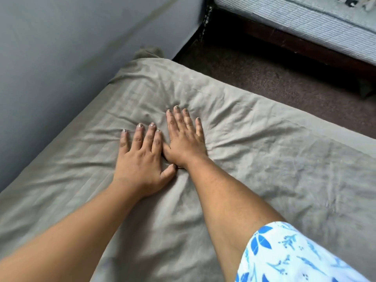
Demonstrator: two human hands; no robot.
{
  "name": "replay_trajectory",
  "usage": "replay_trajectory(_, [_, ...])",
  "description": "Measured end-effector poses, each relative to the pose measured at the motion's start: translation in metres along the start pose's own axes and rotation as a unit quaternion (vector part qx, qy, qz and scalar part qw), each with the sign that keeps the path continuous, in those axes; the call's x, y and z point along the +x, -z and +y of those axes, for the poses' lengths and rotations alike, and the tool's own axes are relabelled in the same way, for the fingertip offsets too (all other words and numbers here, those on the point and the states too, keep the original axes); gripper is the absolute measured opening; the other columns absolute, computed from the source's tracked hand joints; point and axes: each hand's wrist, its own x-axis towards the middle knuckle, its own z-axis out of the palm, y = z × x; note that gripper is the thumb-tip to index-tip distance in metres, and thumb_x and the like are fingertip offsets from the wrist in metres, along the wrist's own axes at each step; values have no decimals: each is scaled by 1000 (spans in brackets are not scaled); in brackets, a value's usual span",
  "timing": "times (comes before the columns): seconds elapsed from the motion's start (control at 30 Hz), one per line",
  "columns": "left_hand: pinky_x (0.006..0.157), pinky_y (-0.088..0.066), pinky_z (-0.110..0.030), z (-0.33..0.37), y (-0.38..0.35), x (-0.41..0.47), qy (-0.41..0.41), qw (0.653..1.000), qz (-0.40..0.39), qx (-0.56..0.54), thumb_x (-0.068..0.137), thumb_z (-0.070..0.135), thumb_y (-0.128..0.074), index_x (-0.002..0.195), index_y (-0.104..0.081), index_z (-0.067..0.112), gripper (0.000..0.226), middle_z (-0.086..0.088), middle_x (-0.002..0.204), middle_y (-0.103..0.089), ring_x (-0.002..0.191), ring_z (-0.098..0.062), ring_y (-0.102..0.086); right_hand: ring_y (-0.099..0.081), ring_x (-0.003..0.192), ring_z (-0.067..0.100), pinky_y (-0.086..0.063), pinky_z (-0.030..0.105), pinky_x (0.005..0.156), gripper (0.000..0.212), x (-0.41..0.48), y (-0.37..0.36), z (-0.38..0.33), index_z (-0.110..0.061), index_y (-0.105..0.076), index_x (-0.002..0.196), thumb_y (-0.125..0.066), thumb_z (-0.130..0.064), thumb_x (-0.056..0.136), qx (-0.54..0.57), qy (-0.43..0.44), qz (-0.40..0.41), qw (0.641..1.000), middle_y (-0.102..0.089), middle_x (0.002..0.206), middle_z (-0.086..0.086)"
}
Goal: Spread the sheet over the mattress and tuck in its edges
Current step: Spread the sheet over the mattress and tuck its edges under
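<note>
- Taupe sheet [264, 159], faintly striped, lies spread over the mattress and fills the frame from 6 to 3 o'clock. The mattress itself is hidden under it.
- Sheet surface is wrinkled, with creases fanning out from the two hands near frame centre.
- At 12 o'clock the sheet's far corner [148, 53] is bunched into a small lump against the wall.
- At 3 o'clock the sheet folds down over the mattress side. Whether that edge is tucked cannot be told.
- Left hand [140, 159]: palm down, fingers straight and slightly spread, pressed flat on the sheet and gripping nothing. Its thumb is splayed toward the right wrist.
- Right hand [185, 139]: palm down, fingers straight and close together, flat on the sheet, holding nothing. It sits just beside the left hand, touching it, and reaches a little further toward 12 o'clock.
- White sleeve [284, 255] with blue leaf print at 5 o'clock, on the right arm.
- Grey-blue wall [61, 47] runs along the bed from 9 to 12 o'clock.
- Dark brown carpet [254, 64] at 1 o'clock.
- Second mattress [305, 23], white and quilted, on a dark wooden frame [295, 43] at 2 o'clock, well apart from the sheet.
</note>
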Motion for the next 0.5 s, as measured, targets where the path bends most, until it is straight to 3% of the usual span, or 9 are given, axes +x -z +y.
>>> replay_trajectory(0.2, [113,13,-53,10,3,1,24,999,-22,-18,78,67,-8,151,1,13,90,-6,159,6,145,-27,10,14,145,15,18,43,111,71,3,0,3,-23,5,151,-19,-55,93,-28,-18,-39,999,13,159,-4])
replay_trajectory(0.33, [114,8,-51,19,22,-41,71,996,3,-55,83,60,-9,150,-7,6,86,-13,159,-4,146,-27,0,9,146,20,11,50,113,73,7,22,-15,-22,2,152,-19,-61,94,-72,-59,-66,993,8,160,-1])
replay_trajectory(0.5, [112,-10,-52,13,33,-150,95,983,65,-142,80,55,-35,140,-37,-3,84,-20,149,-33,138,-35,-32,6,146,27,12,50,113,75,-57,41,-42,-16,-9,152,-36,-53,93,-13,-67,71,995,0,160,11])
